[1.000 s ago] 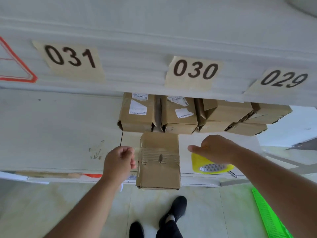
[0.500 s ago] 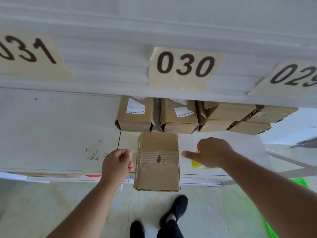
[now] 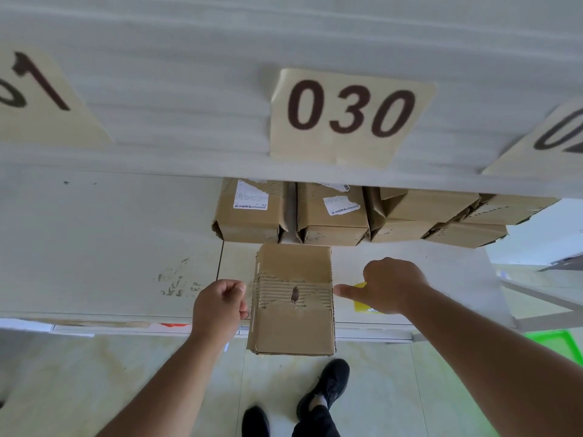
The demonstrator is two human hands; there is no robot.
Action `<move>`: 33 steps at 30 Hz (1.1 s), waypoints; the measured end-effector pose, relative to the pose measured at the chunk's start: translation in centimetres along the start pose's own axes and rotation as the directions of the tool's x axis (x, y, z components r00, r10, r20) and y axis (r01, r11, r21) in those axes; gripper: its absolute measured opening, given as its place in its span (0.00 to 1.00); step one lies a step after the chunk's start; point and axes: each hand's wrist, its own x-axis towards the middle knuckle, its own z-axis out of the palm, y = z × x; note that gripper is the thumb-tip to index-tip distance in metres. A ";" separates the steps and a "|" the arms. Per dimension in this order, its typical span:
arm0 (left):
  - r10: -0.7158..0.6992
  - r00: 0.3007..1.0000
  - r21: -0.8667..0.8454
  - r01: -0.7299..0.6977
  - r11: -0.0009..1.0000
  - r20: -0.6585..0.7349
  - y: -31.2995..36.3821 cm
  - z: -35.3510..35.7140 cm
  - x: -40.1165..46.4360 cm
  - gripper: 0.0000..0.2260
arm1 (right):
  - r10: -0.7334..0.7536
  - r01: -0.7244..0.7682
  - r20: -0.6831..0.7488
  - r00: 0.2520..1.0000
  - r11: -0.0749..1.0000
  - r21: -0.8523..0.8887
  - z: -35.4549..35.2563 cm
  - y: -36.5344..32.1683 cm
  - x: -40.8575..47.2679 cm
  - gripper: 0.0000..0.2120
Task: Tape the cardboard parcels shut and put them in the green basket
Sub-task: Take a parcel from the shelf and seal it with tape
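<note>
Both hands reach forward from bare forearms to a flat cardboard parcel (image 3: 293,298) lying on the front edge of a white table (image 3: 110,247), its near end hanging over the edge. On the parcel's left side, the left hand (image 3: 219,305) is curled into a fist, knuckles up, thumb and forefinger pinched together at the end of a strip of clear tape (image 3: 293,293). That strip runs across the parcel's torn middle band, where bare corrugation and a small hole show. On the parcel's right side, the right hand (image 3: 389,285) is curled over a yellow tape dispenser (image 3: 361,302), mostly hidden beneath it, and its thumb points left, touching or nearly touching the parcel's right edge.

Behind the parcel, a row of brown cardboard boxes (image 3: 347,212) sits at the back of the table beneath an overhanging white shelf (image 3: 189,89); two of them carry torn white labels. A paper tag reading 030 (image 3: 350,111) is stuck to the shelf front, with partial tags on either side.

Low on the right, one corner of the green basket (image 3: 555,342) shows on the pale tiled floor; its contents cannot be seen. Black shoes (image 3: 325,387) stand below the table edge.
</note>
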 end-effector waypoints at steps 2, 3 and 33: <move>-0.024 1.000 -0.018 0.024 1.000 -0.005 -0.3 0.3 0.3 0.07 | 0.011 -0.011 0.003 1.000 1.000 0.002 0.3 -0.2 0.2 0.43; -0.038 0.999 -0.023 0.038 0.999 -0.010 -0.4 0.5 0.4 0.07 | 0.016 -0.016 0.005 1.000 1.000 0.003 0.5 -0.2 0.2 0.42; 0.195 0.975 0.370 -0.220 0.903 0.103 -2.8 4.2 -2.8 0.11 | 0.054 -0.062 0.064 0.997 0.989 0.134 1.5 -0.5 0.4 0.39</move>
